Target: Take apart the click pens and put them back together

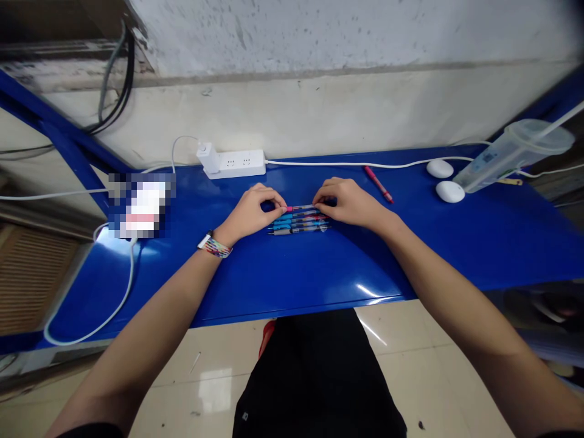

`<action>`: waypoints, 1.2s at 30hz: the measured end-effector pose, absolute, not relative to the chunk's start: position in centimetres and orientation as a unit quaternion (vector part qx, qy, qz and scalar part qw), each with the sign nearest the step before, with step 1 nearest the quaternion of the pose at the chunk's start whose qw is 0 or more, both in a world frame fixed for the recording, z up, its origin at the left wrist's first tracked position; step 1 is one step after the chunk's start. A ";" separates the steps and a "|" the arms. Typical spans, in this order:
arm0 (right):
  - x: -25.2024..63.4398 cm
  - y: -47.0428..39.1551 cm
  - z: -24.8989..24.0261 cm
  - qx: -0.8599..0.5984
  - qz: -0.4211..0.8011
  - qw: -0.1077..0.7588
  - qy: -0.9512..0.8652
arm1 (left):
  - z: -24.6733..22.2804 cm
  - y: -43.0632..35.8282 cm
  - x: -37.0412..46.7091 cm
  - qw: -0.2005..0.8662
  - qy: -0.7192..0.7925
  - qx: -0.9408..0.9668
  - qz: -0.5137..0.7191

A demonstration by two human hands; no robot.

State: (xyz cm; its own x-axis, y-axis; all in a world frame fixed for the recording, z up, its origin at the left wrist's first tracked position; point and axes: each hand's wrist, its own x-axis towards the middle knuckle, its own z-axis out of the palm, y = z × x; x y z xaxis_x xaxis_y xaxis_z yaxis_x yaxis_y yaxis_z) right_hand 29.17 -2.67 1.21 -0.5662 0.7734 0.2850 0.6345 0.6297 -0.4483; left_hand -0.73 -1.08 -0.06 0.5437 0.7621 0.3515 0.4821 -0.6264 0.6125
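Several pens lie side by side in a stack of rows on the blue table (292,274). The farthest one is a pink pen (301,208), pinched at its left end by my left hand (255,210) and at its right end by my right hand (344,201). Blue pens (283,222) lie just nearer to me, and a grey pen (292,230) is the nearest of the row. Farther back on the right, a separate red pen (378,185) lies at a slant, touching neither hand.
A white power strip (241,163) sits against the wall, its cable running right. To the left is a blurred, lit phone (145,207) with a white cable. Two white rounded objects (450,191) and a tilted clear plastic container (495,158) stand on the right.
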 end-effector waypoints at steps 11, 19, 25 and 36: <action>29.2 -2.8 1.4 -0.419 0.179 0.247 -0.855 | -0.1 -1.1 -0.7 0.221 0.369 0.861 0.272; 29.3 -2.8 1.4 -0.429 0.211 0.256 -0.840 | -0.1 -1.0 -0.7 0.217 0.370 0.864 0.263; 29.4 -2.7 1.2 -0.427 0.225 0.266 -0.835 | 0.0 -1.1 -0.6 0.219 0.370 0.863 0.263; 26.4 -5.9 2.7 -0.289 0.197 0.239 -0.906 | 0.0 -0.9 -0.8 0.227 0.363 0.867 0.255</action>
